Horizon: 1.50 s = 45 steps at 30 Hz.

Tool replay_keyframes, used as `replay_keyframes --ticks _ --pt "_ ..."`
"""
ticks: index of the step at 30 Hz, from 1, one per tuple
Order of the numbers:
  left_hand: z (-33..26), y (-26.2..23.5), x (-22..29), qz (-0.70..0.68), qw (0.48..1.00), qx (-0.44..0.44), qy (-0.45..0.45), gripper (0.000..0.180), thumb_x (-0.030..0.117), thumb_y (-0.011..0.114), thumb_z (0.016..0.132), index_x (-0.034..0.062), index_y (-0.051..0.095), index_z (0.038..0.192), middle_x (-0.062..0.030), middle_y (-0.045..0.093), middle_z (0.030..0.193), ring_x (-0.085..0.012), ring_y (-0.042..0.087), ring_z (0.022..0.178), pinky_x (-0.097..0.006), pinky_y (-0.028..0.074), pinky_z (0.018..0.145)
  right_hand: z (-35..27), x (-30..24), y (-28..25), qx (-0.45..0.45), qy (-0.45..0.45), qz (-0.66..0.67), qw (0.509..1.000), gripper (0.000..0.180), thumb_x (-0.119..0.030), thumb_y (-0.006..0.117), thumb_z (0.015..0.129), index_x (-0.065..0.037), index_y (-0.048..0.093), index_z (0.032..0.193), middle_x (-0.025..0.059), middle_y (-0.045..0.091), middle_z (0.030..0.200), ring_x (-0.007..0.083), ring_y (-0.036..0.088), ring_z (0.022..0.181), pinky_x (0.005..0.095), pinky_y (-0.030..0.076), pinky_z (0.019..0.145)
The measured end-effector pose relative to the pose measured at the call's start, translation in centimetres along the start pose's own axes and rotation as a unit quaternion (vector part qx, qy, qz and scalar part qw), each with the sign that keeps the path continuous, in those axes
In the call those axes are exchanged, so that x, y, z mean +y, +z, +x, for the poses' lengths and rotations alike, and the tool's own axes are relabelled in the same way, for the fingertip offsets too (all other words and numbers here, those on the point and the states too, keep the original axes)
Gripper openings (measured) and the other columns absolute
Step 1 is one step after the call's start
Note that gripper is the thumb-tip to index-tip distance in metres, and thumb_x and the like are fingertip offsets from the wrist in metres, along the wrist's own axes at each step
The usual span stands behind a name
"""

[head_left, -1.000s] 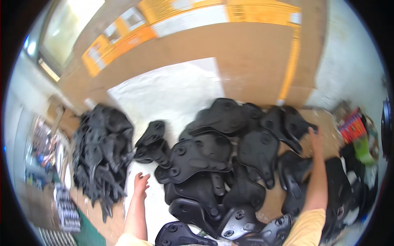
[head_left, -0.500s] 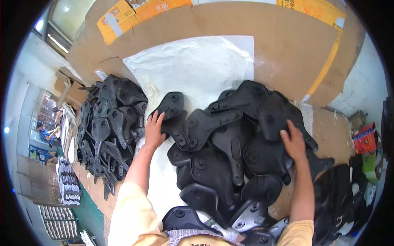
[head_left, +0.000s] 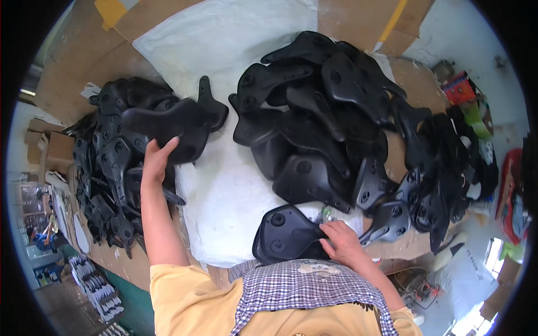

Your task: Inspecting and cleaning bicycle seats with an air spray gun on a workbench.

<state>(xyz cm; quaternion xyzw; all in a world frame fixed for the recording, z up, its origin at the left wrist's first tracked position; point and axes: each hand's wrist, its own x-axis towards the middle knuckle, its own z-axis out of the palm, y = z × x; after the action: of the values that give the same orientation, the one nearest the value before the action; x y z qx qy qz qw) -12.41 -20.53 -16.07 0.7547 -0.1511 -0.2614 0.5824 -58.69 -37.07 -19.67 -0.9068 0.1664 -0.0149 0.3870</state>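
Across the white sheet (head_left: 213, 218) on the tabletop, two heaps of black bike saddles: smaller left pile (head_left: 115, 159), bigger right pile (head_left: 358, 84), bare strip between. Person in a yellow shirt (head_left: 190, 299) and checked apron (head_left: 302, 285) works from the near side. Left hand (head_left: 155, 159) is at the near edge of a broad saddle (head_left: 182, 123) that tilts over the inner side of the left pile; thumb and forefinger spread in a V, other fingers hidden, so from where I stand can't tell if it grips or only pushes. Right hand (head_left: 339, 242) pinches the narrow nose of a near saddle (head_left: 280, 232), thumb one side, fingers the other; that one lies right against the apron, two edges showing, maybe one nested under. Another saddle (head_left: 210, 106) sits just beyond the left one, nose pointing away. Step in hand, I'd judge: shifting saddles by hand, one per side. Next move probably calls for steadying the left saddle against the loose heap, while the right hand keeps its pinch firm on the slick-looking nose.
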Motion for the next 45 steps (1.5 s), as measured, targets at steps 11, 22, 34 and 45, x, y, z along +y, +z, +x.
replay_keyframes --ticks 11,22,34,45 --pt "-13.8 -12.4 -16.1 -0.472 0.876 0.034 -0.097 0.044 0.013 0.059 0.088 0.0009 0.044 0.128 -0.0137 0.049 0.13 -0.0315 0.049 0.119 -0.049 0.038 0.102 -3.8 -2.0 8.8 0.107 0.083 -0.279 0.951 0.043 -0.017 0.072 0.065 -0.007 0.055 0.103 0.0178 0.049 0.12 0.0377 0.047 0.109 0.0435 0.04 0.092" --pt "-16.0 -15.5 -16.5 -0.414 0.885 0.093 -0.19 0.053 -0.006 0.051 0.056 0.0009 0.057 0.108 -0.0131 0.059 0.109 -0.0339 0.056 0.104 -0.048 0.045 0.095 1.9 -5.7 6.9 0.258 0.094 -0.125 0.953 0.06 -0.02 0.068 0.076 -0.005 0.043 0.128 0.0177 0.051 0.12 0.0346 0.049 0.108 0.0414 0.041 0.091" --pt "-15.7 -17.1 -16.0 -0.384 0.917 0.048 -0.094 0.044 -0.004 0.055 0.074 0.0041 0.051 0.117 -0.0092 0.058 0.113 -0.0266 0.056 0.106 -0.043 0.048 0.094 2.2 -8.7 5.8 0.327 -0.002 -0.205 0.923 0.073 -0.015 0.071 0.064 -0.004 0.042 0.13 0.0162 0.054 0.104 0.034 0.052 0.095 0.043 0.042 0.084" --pt "-14.0 -11.9 -14.2 -0.207 0.959 0.192 -0.028 0.025 -0.005 0.059 0.066 0.0028 0.053 0.088 -0.0056 0.06 0.088 -0.0184 0.059 0.08 -0.028 0.047 0.074 -4.7 1.7 14.1 0.162 0.223 -0.28 0.92 0.047 -0.002 0.062 0.059 -0.005 0.052 0.105 0.018 0.048 0.112 0.0359 0.048 0.1 0.044 0.046 0.079"
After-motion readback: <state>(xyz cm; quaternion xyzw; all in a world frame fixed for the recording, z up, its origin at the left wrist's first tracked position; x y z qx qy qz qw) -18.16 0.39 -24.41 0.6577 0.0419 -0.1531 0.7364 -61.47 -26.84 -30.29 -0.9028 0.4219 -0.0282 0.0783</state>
